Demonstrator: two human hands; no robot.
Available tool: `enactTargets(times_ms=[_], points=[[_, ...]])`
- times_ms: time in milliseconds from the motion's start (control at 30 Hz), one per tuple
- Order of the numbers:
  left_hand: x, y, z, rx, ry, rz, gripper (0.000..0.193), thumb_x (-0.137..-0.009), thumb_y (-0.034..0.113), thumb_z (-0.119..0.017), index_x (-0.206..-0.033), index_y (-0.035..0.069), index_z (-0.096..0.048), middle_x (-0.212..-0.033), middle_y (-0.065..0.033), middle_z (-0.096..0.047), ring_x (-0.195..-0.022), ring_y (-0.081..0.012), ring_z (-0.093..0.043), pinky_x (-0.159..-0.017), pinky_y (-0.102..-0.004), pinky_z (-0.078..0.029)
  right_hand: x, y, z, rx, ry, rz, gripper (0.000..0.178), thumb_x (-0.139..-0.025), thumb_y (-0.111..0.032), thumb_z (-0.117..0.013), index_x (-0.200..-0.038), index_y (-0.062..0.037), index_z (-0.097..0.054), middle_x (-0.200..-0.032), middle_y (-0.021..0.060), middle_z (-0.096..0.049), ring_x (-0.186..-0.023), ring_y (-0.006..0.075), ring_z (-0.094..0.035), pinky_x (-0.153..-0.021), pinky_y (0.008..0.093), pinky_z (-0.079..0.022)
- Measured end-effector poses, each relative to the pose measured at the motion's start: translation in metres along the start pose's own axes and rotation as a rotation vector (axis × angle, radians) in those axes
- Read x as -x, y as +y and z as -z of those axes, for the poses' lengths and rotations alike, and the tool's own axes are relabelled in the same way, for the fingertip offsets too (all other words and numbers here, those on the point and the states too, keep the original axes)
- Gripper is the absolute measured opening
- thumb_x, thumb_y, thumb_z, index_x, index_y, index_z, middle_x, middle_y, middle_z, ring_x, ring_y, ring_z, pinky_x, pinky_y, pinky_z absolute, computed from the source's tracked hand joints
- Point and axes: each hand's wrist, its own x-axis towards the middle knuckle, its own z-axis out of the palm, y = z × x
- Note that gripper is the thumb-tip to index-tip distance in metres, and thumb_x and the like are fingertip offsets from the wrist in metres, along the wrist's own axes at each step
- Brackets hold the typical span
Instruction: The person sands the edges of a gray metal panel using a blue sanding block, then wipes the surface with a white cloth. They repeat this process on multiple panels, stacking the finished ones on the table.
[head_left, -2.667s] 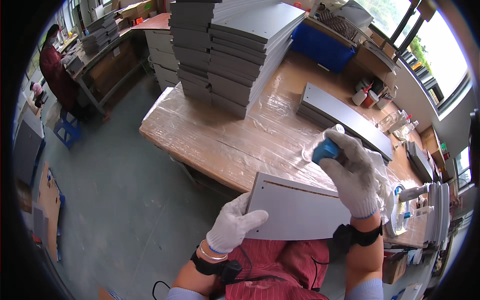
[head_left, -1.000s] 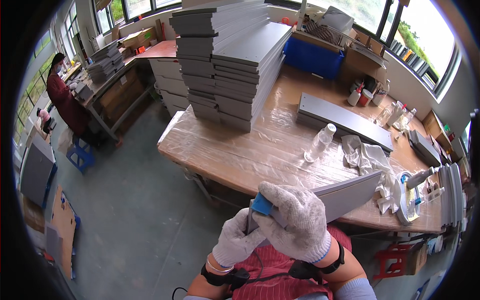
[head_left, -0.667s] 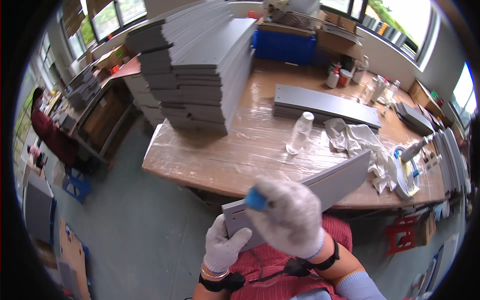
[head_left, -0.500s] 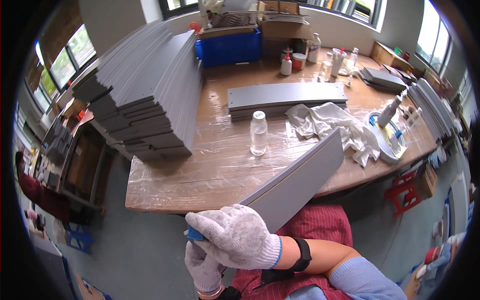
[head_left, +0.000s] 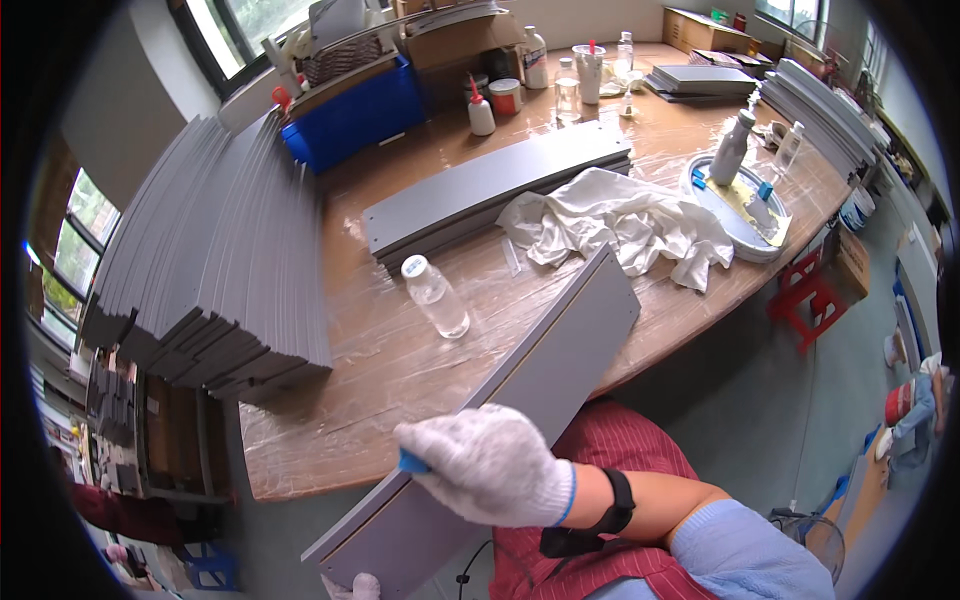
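Observation:
A long grey board point(head_left: 560, 365) slants across my front, its far end over the table edge and its near end off the table. My right hand point(head_left: 490, 465), in a white knit glove, is closed round a small blue piece point(head_left: 411, 461) at the board's long edge. Most of that piece is hidden by the fingers. My left hand point(head_left: 353, 588), also gloved, grips the board's near end at the picture's lower edge; only thumb and fingertips show. Beyond the board stand a clear capped bottle point(head_left: 436, 298) and a crumpled white cloth point(head_left: 620, 225).
A tall stack of grey boards point(head_left: 215, 270) fills the table's left side. Further boards point(head_left: 490, 190) lie mid-table. At right is a round tray point(head_left: 740, 235) with a grey bottle point(head_left: 733, 150) and blue pieces. A blue bin point(head_left: 355, 115) stands at the back; a red stool point(head_left: 808, 300) is below.
My right hand's blue piece now sits further up from the board's near end. The left hand has dropped lower with that end. The view has turned, tilting the table.

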Motion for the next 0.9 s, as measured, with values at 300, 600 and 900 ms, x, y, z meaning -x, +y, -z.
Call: enactTargets(times_ms=[300, 600, 900], points=[[-0.024, -0.029, 0.080, -0.053, -0.066, 0.228, 0.059, -0.097, 0.013, -0.062, -0.150, 0.001, -0.039, -0.136, -0.0201, -0.058, -0.113, -0.0303, -0.060, -0.095, -0.0454, -0.050, 0.005, 0.132, 0.067, 0.238, 0.421, -0.145, 0.030, -0.083, -0.011, -0.074, -0.111, -0.0053, -0.066, -0.086, 0.0162, -0.069, -0.079, 0.0340, -0.069, -0.069, 0.0412, -0.055], [-0.037, -0.016, 0.006, -0.178, -0.028, 0.071, 0.047, -0.100, 0.008, -0.057, -0.143, -0.001, -0.042, -0.129, -0.0187, -0.060, -0.104, -0.0256, -0.060, -0.092, -0.0399, -0.050, 0.015, 0.274, 0.170, 0.192, 0.525, -0.595, 0.030, -0.081, -0.019, -0.076, -0.107, -0.0040, -0.072, -0.092, 0.0143, -0.073, -0.082, 0.0251, -0.070, -0.077, 0.0359, -0.055], [-0.052, -0.040, 0.042, -0.215, 0.028, 0.186, 0.047, -0.101, 0.010, -0.057, -0.145, 0.002, -0.042, -0.133, -0.0175, -0.058, -0.103, -0.0236, -0.058, -0.094, -0.0377, -0.048, 0.001, 0.284, 0.189, -0.026, 0.225, -0.810, 0.038, -0.082, -0.024, -0.072, -0.110, 0.0013, -0.072, -0.085, 0.0062, -0.070, -0.082, 0.0130, -0.067, -0.074, 0.0289, -0.053]])
